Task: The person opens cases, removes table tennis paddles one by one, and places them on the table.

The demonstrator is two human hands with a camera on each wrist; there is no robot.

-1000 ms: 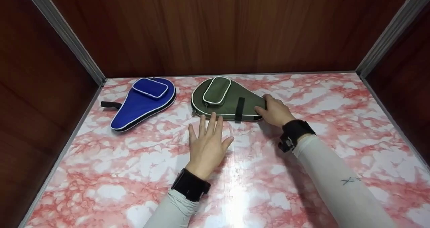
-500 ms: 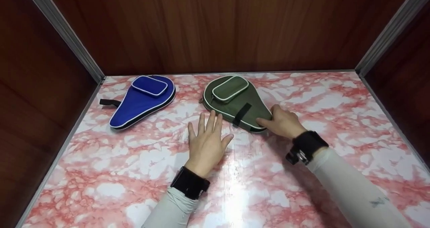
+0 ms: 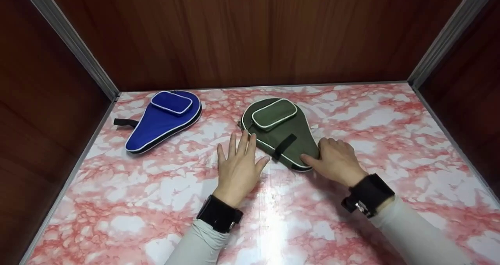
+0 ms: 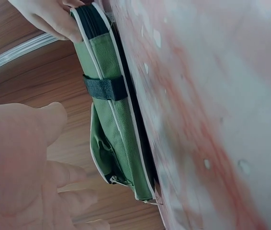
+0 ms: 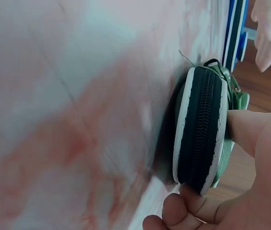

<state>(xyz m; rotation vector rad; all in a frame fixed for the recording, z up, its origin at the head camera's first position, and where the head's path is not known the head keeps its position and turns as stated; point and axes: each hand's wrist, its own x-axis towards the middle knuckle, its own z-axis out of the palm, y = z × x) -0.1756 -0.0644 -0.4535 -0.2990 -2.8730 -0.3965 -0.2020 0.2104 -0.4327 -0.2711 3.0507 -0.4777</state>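
Your right wrist view shows the zipper teeth [image 5: 204, 108] at the narrow end of the green case [image 3: 302, 138], which the head view hides. The case is at the far middle of the red-and-white marbled tabletop [image 3: 129, 222], right of the blue case [image 3: 160, 126], before wood-grain panels [image 3: 234, 34]. Your right hand [image 3: 338, 161] pinches the narrow end, thumb on top; your left hand [image 3: 237, 175] lies spread just beside.

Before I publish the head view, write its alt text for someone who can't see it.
A person's right-hand grip holds the narrow end of a paddle-shaped green case on a red-and-white table. The left-hand grip is spread open beside it. A blue case lies to the left, with a dark wood wall behind.
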